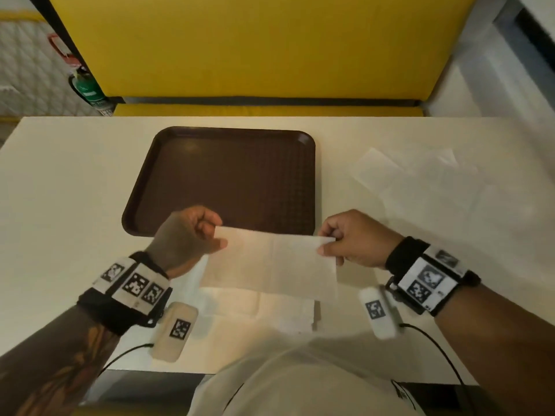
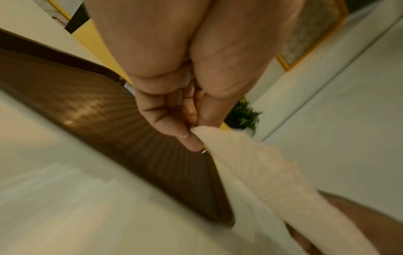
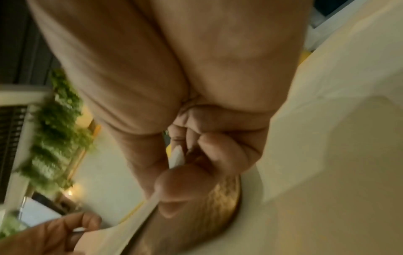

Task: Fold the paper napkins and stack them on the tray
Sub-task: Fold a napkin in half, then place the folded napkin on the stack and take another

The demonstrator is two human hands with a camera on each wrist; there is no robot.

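A white paper napkin (image 1: 270, 262) hangs stretched between both hands above the table's near edge. My left hand (image 1: 210, 232) pinches its top left corner, and the left wrist view shows thumb and fingers closed on the napkin (image 2: 250, 163). My right hand (image 1: 329, 244) pinches the top right corner; in the right wrist view the napkin's edge (image 3: 177, 158) sits between thumb and fingers. The brown tray (image 1: 228, 181) lies just beyond, with nothing on it. More white napkins (image 1: 270, 310) lie flat under the held one.
A spread of further napkins (image 1: 420, 178) lies on the white table (image 1: 66, 205) to the right of the tray. A yellow bench seat (image 1: 255, 46) stands behind the table. A green bottle (image 1: 87, 88) is at the far left.
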